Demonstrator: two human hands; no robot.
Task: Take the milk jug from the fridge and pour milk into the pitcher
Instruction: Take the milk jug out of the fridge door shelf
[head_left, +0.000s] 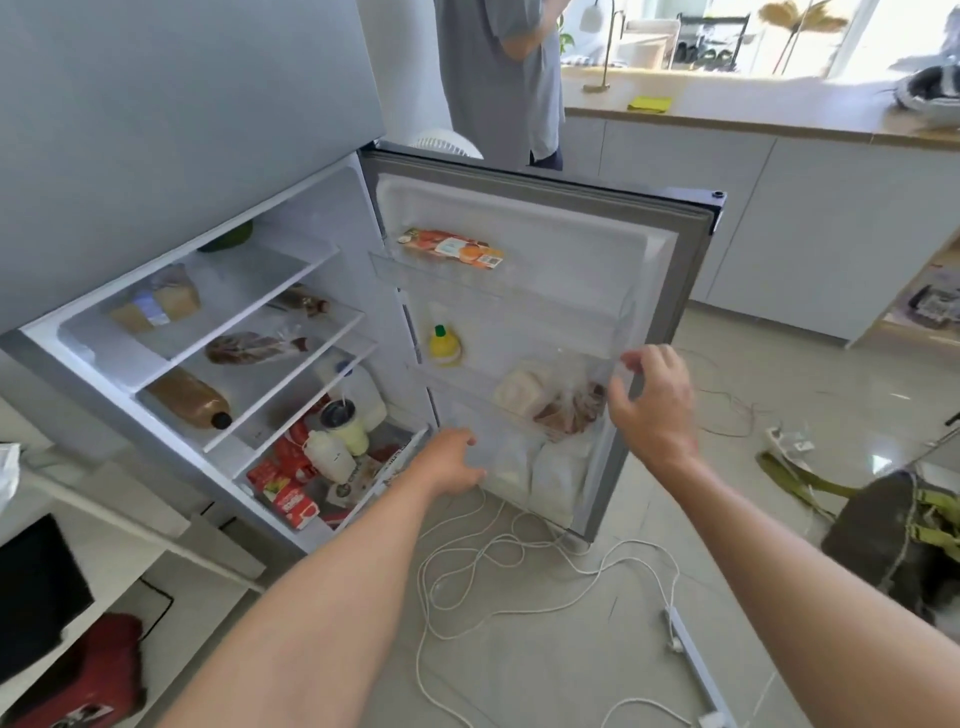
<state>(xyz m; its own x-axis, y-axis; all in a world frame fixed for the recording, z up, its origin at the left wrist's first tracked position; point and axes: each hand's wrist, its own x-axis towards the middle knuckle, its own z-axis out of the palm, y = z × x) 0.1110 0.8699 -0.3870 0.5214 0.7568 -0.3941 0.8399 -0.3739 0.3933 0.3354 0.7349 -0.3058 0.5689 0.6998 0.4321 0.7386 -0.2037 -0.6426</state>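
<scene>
Fridge (156, 130) stood with its lower door (571, 270) swung wide, free edge toward 3 o'clock. We noted an open wedge between the shelf fronts and the door's inner face. The floor at 6 o'clock of the door was looped with white cords (493, 561), and a power strip (693, 660) lay further toward 5 o'clock. A dark backpack (878, 535) sat on the floor at 4 o'clock, well apart from the door. A second person (493, 78) stood behind the door at 12 o'clock, and the wooden counter (753, 117) ran off toward 2 o'clock. The white jug we took for the milk jug (511, 465) stood upright in the lowest door bin (550, 514), with a second white jug (563, 475) touching it at its 3 o'clock. A blue-capped jug (363, 395) stood at the back of the lowest shelf, and we could not tell their contents apart. Our left hand (452, 462) was just beside the milk jug, at its 9 o'clock. Its forearm was stretched in from 7 o'clock, its fingers were loosely bent and apart and it held nothing. We could not tell whether it touched the bin. Our right hand (652, 405) was raised at 2 o'clock of the jug, beside a bagged item (569, 410) in the middle bin. Its fingers were spread by the door's free edge and gripped nothing.
</scene>
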